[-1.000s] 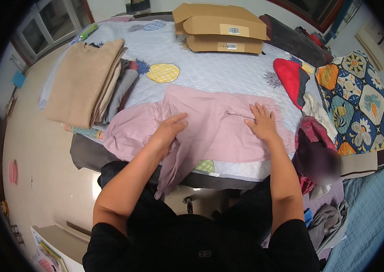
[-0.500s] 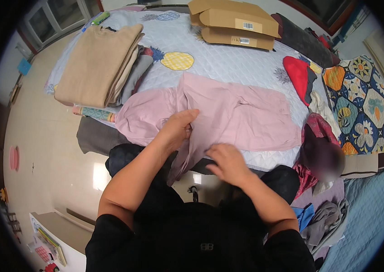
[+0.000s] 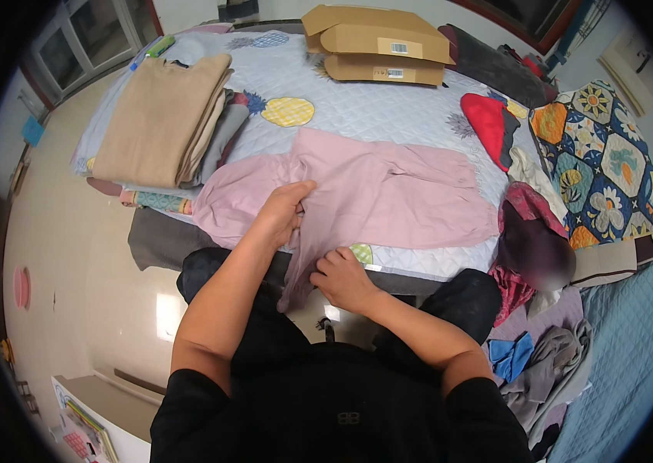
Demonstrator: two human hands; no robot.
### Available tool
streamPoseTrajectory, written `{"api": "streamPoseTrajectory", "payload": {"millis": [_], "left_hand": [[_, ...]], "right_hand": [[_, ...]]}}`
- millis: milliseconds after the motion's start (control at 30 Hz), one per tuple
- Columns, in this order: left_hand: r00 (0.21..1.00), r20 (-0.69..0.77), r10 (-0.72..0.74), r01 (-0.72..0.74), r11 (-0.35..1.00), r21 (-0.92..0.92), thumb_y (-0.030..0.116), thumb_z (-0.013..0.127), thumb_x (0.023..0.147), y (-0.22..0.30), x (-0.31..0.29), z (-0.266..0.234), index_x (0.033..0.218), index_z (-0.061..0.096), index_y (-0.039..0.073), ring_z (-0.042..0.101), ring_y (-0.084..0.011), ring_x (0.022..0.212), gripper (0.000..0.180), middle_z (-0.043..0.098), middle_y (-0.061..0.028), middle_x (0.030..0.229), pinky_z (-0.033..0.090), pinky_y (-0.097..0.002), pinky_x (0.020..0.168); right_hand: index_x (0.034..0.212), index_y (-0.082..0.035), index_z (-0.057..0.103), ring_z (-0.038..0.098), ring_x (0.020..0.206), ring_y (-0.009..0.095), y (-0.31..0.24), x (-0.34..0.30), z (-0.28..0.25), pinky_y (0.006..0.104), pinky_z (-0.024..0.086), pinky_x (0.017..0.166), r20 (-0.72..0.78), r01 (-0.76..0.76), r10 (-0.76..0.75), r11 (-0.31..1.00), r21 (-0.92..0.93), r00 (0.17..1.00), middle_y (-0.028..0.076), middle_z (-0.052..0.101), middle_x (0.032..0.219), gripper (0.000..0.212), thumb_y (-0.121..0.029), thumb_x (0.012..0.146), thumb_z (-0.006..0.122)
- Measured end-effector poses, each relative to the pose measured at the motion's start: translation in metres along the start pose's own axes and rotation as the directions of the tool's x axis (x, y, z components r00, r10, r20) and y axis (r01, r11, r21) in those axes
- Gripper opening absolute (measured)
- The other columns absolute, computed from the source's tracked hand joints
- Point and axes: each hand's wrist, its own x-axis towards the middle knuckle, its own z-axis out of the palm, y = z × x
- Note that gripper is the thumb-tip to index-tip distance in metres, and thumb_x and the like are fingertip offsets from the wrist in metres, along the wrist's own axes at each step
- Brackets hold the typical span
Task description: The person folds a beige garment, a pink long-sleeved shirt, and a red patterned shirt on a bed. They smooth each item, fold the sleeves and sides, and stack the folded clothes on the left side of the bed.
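A pale pink garment (image 3: 388, 193) lies spread on the quilted bed cover (image 3: 388, 108) in front of me, with one part hanging over the near edge. My left hand (image 3: 284, 212) presses flat on the garment near its middle fold. My right hand (image 3: 342, 276) pinches the hanging pink cloth at the bed's near edge, fingers closed on it.
A stack of folded clothes with a beige top piece (image 3: 160, 116) sits at the left of the bed. Two flat cardboard boxes (image 3: 377, 42) lie at the far side. A red garment (image 3: 488, 119), a patterned blanket (image 3: 612, 162) and a heap of loose clothes (image 3: 535, 255) are at the right.
My right hand has left the garment's right side, come back to the near edge and taken hold of the hanging cloth. My left hand stays pressed on the fold.
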Motion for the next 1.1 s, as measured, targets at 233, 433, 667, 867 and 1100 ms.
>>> {"api": "streamPoseTrajectory", "payload": {"millis": [233, 433, 667, 867, 1100], "left_hand": [[0.994, -0.038, 0.103, -0.100, 0.991, 0.084, 0.035, 0.065, 0.099, -0.013, 0.017, -0.009, 0.116, 0.072, 0.007, 0.046, -0.0054, 0.065, 0.033, 0.055, 0.0046, 0.081, 0.035, -0.0233, 0.053], [0.999, 0.040, -0.029, 0.013, 0.935, 0.355, 0.033, 0.067, 0.099, 0.001, 0.010, -0.002, 0.109, 0.071, 0.005, 0.057, -0.0071, 0.074, 0.030, 0.066, 0.0022, 0.092, 0.046, -0.0247, 0.062], [0.991, 0.134, -0.009, -0.031, 0.954, 0.300, 0.025, 0.066, 0.101, -0.014, 0.019, -0.009, 0.128, 0.067, 0.001, 0.065, -0.0122, 0.099, 0.036, 0.071, -0.0066, 0.115, 0.053, -0.0267, 0.088], [0.996, 0.073, -0.053, 0.030, 0.957, 0.288, 0.029, 0.063, 0.102, -0.011, 0.030, -0.019, 0.122, 0.069, 0.000, 0.067, -0.0149, 0.096, 0.035, 0.072, -0.0085, 0.112, 0.055, -0.0285, 0.086], [0.998, 0.065, -0.012, -0.002, 0.977, 0.211, 0.047, 0.055, 0.104, 0.009, 0.032, -0.005, 0.120, 0.063, 0.000, 0.065, -0.0153, 0.080, 0.050, 0.068, -0.0077, 0.098, 0.055, -0.0305, 0.066]], "right_hand": [[0.086, -0.010, 0.058, 0.057, 0.100, 0.028, 0.010, -0.004, -0.053, 0.0410, 0.044, 0.088, 0.063, -0.247, 0.245, 0.865, 0.436, 0.968, 0.005, 0.063, 0.101, 0.022, -0.013, 0.078, 0.078], [0.096, -0.012, 0.065, 0.055, 0.105, 0.026, 0.002, -0.010, -0.030, 0.0376, 0.044, 0.083, -0.030, -0.091, 0.090, 0.995, -0.035, 0.995, 0.004, 0.058, 0.110, 0.021, -0.012, 0.076, 0.074], [0.100, -0.013, 0.066, 0.052, 0.104, 0.023, 0.002, 0.003, -0.013, 0.0372, 0.043, 0.085, 0.101, -0.094, 0.110, 0.984, -0.149, 0.989, 0.003, 0.055, 0.103, 0.028, -0.011, 0.073, 0.071], [0.105, -0.011, 0.062, 0.059, 0.102, 0.027, 0.005, 0.003, -0.030, 0.0407, 0.049, 0.085, -0.014, -0.278, 0.313, 0.864, 0.421, 0.950, 0.008, 0.061, 0.105, 0.022, -0.004, 0.084, 0.065], [0.122, -0.003, 0.057, 0.062, 0.120, 0.028, 0.096, -0.025, -0.058, 0.0462, 0.053, 0.101, 0.185, 0.261, 0.812, -0.381, 0.887, 0.554, 0.012, 0.064, 0.127, 0.036, -0.030, 0.110, 0.037]]}}
